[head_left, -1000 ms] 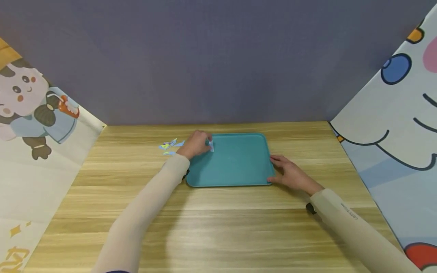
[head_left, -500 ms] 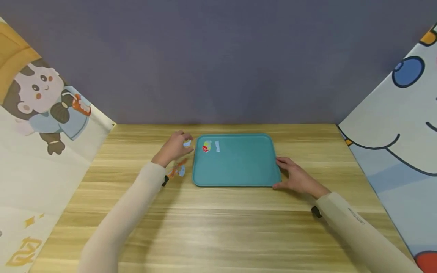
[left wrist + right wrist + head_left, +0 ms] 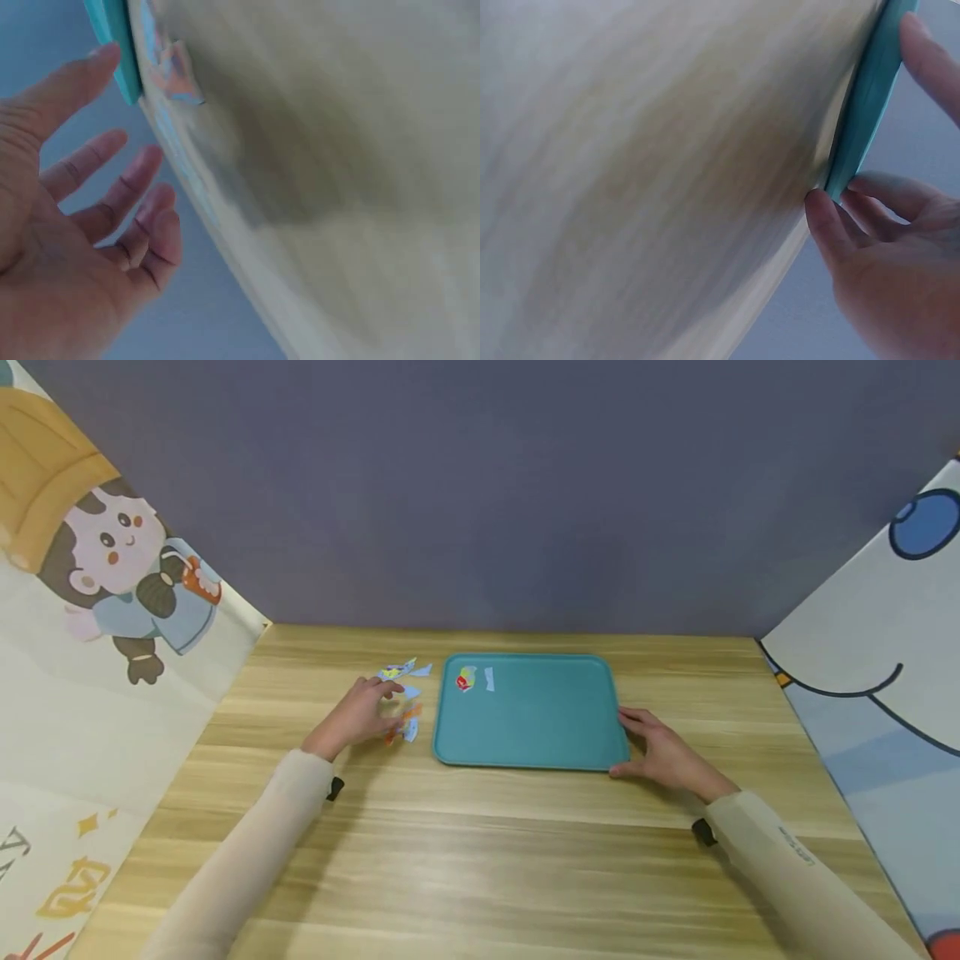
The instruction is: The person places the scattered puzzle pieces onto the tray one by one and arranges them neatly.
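In the head view, a teal tray (image 3: 532,714) lies on the wooden table. Two irregular printed pieces rest in its far left part: a red and yellow-green piece (image 3: 466,678) and a pale blue one (image 3: 490,678). My left hand (image 3: 358,714) holds nothing, its fingers spread and loosely bent over more flat pieces left of the tray. Near its fingertips are a light blue piece (image 3: 411,692) and an orange and blue piece (image 3: 178,75); fingers partly hide them. At the tray's near right corner my right hand (image 3: 660,756) holds the rim with thumb and fingers (image 3: 826,225).
A yellow and blue piece (image 3: 397,669) lies farther back, with a small blue piece (image 3: 422,671) beside it. A dark blue-grey panel (image 3: 510,493) stands behind the table (image 3: 480,860). Cartoon-printed panels rise at left and right.
My left hand has left a pale blue piece in the tray and drawn back leftward and nearer over the loose pieces. My right hand stays at the tray's corner. The head view has shifted slightly.
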`<state>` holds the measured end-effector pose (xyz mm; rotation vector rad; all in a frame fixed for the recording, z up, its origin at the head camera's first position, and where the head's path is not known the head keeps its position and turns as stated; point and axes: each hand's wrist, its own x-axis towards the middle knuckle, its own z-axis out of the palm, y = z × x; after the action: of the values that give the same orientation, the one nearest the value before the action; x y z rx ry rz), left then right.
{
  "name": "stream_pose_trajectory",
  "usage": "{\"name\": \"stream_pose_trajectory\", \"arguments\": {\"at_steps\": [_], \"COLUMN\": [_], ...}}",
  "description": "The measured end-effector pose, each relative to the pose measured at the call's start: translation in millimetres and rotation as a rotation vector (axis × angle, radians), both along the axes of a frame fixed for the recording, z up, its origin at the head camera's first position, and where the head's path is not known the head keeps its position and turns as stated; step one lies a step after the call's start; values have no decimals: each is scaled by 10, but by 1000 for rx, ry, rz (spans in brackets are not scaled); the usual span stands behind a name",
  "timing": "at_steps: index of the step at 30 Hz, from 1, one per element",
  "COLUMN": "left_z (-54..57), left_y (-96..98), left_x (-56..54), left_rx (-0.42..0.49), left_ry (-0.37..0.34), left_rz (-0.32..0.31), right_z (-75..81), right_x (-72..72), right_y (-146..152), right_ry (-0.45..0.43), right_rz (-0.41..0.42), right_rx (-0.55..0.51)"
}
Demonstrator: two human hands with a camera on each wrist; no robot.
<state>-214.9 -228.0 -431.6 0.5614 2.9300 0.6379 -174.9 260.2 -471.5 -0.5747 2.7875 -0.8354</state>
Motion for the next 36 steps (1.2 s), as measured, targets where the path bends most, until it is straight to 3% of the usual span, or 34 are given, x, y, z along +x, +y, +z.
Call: {"name": "stream_pose_trajectory", "arguments": {"at_steps": [7, 12, 22, 28, 36], "left_z": [-116, -163, -229, -177, -29], "left_y": [-68, -69, -62, -66, 73], "left_x": [107, 125, 105, 106, 29], "left_rx": [-18, -38, -17, 34, 65], "left_ry": [-40, -28, -48, -102, 45], "left_rz": [-62, -77, -44, 21, 23], "right_z": [35, 43, 38, 44, 36], "right_x": [6, 21, 46, 57, 68], "right_y": [19, 20, 2, -5, -9], "right_ry": [12, 8, -4, -7, -2], "right_rz": [8, 10, 6, 4, 9], "right_rx": [-4, -5, -15, -21, -21]}}
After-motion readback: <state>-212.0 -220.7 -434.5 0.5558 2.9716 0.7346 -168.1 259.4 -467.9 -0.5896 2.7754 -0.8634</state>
